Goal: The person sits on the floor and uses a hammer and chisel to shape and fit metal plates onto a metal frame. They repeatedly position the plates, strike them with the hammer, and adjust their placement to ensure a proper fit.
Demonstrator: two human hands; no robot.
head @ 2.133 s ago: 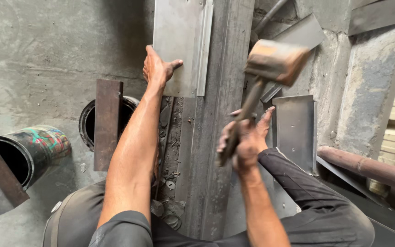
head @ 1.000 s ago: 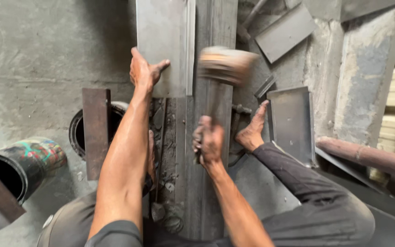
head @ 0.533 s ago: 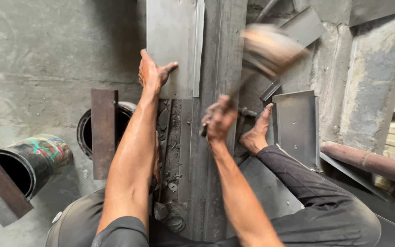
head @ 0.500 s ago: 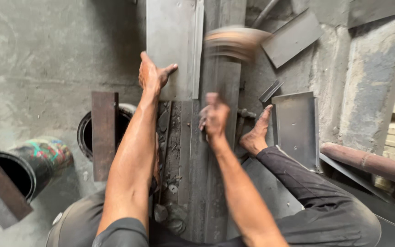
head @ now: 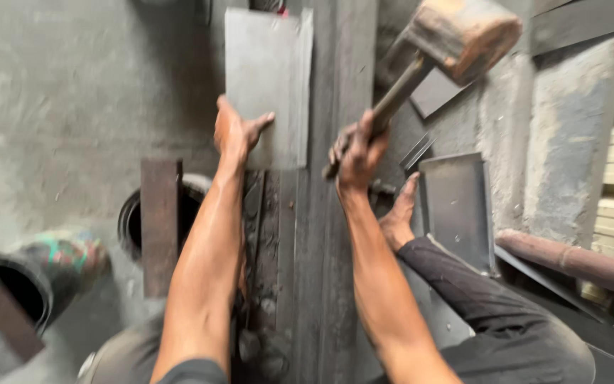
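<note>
A flat grey metal sheet lies on a long dark steel beam that runs away from me. My left hand presses on the sheet's near left corner, thumb spread out. My right hand grips the dark handle of a wooden mallet. The mallet's head is raised up and to the right of the beam, clear of the sheet. My bare foot rests just right of the beam, with my dark trouser leg below it.
A bent metal tray lies right of the beam. A rusty pipe crosses at lower right. At left a rusty steel bar lies over a round black pot, and a painted drum sits on the concrete floor.
The mallet came down on the sheet's right edge and has swung back up to the right. My left hand has stayed on the sheet.
</note>
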